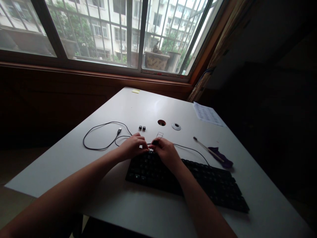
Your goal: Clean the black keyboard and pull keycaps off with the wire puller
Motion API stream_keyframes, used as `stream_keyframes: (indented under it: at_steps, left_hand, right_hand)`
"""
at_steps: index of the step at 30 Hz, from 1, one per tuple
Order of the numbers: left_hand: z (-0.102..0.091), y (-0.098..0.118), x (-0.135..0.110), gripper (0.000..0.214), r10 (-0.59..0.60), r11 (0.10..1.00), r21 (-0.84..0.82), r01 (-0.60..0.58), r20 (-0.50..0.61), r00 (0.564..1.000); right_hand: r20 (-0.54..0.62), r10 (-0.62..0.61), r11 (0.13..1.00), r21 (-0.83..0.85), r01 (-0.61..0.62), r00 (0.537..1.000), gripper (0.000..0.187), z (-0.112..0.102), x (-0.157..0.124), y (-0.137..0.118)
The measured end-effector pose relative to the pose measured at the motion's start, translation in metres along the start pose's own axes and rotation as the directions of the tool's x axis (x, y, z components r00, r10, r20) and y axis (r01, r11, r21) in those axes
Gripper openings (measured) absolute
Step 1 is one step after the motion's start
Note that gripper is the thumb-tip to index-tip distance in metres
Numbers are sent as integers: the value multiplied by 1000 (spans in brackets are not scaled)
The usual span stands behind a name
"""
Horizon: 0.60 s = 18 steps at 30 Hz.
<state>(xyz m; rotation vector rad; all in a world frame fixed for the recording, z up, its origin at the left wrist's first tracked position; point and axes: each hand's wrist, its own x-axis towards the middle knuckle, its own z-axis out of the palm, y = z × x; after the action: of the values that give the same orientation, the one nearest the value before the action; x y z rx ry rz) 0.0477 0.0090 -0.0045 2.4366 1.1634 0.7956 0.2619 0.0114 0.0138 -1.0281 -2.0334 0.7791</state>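
Frame centre — right hand (pixel 169 152) pinched black-handled wire tool (pixel 155 142); left hand (pixel 133 145) hovered by keyboard (pixel 210 181) — grip unclear.

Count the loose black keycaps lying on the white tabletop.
2: the left keycap and the right keycap, side by side beyond the left hand. More could be hidden behind that hand or the right hand.

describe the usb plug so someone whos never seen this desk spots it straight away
On the white table, find the thin black cable looping beyond and to the left of the left hand. The USB plug ends that loop. Unlike the two small dark keycaps to its right, it has a shiny metal tip and trails a cable.
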Motion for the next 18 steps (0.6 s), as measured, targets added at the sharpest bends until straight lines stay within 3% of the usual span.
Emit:
stream_keyframes:
  at_steps: [18]
  left_hand:
    - [2, -4, -4, 22, 11, 998, -58, -9, 30, 999]
  right_hand:
    - [72, -76, 992, -97, 83, 994, 7, 0, 1, -8]
